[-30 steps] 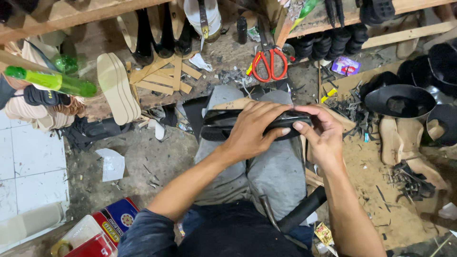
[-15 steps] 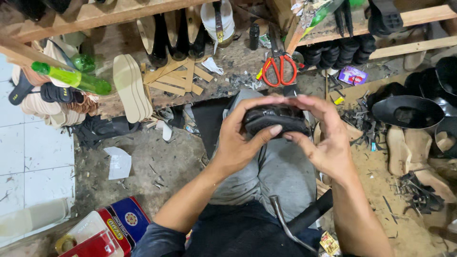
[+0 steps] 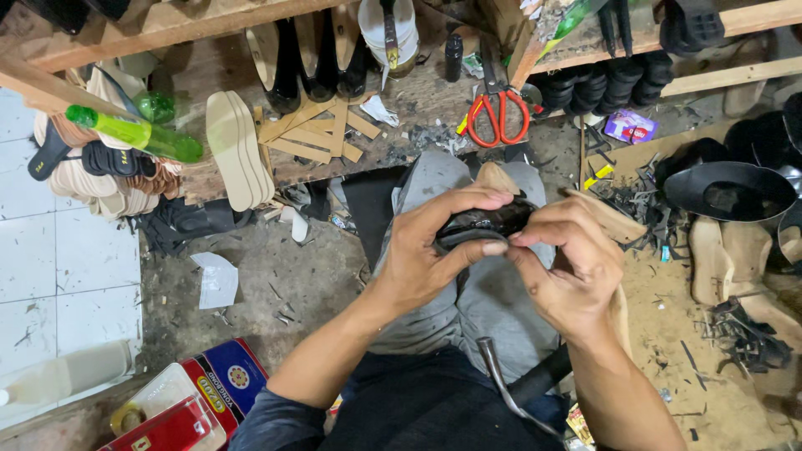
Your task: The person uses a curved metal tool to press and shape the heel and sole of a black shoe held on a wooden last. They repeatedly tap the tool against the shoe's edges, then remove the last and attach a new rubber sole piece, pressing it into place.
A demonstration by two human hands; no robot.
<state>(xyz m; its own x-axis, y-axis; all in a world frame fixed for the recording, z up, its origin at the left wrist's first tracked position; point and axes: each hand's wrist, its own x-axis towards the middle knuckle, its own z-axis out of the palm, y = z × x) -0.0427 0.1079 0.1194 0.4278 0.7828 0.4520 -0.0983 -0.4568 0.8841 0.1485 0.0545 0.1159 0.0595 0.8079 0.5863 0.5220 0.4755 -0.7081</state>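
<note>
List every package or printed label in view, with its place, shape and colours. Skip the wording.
Tin box: floor, bottom left; flat, rectangular, blue and red with a round emblem.
Red pack: beside the tin at the bottom edge; rectangular, red, under a clear plastic lid.
Small packet: on the ground at upper right, below the shelf; purple and white.
Green bottle: lying at upper left; no label can be made out.

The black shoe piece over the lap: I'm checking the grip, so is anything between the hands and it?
Nothing visible. The left hand and right hand both clasp the black shoe piece directly, fingers wrapped over its top edge, with no cloth, tool or scrap between them.
</note>
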